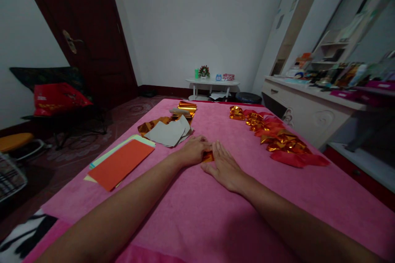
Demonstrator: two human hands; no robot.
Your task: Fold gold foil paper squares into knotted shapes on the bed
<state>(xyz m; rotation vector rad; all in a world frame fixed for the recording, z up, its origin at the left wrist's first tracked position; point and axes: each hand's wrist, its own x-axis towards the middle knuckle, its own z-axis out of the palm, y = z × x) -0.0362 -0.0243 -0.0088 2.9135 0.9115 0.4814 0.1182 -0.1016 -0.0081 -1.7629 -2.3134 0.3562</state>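
Note:
A small piece of gold foil paper lies on the pink cloth, mostly covered by my two hands. My left hand has its fingers curled over the foil's left and far side, seemingly gripping its edge. Flat on the foil's right side rests my right hand, its fingers stretched out and its thumb apart. The two hands nearly meet at the far edge of the foil. How the foil is folded underneath cannot be made out.
Left of my hands lie grey-white paper pieces, a gold foil roll and a stack of coloured sheets with an orange sheet on top. Crumpled gold and red foil pieces line the right side of the pink-covered table.

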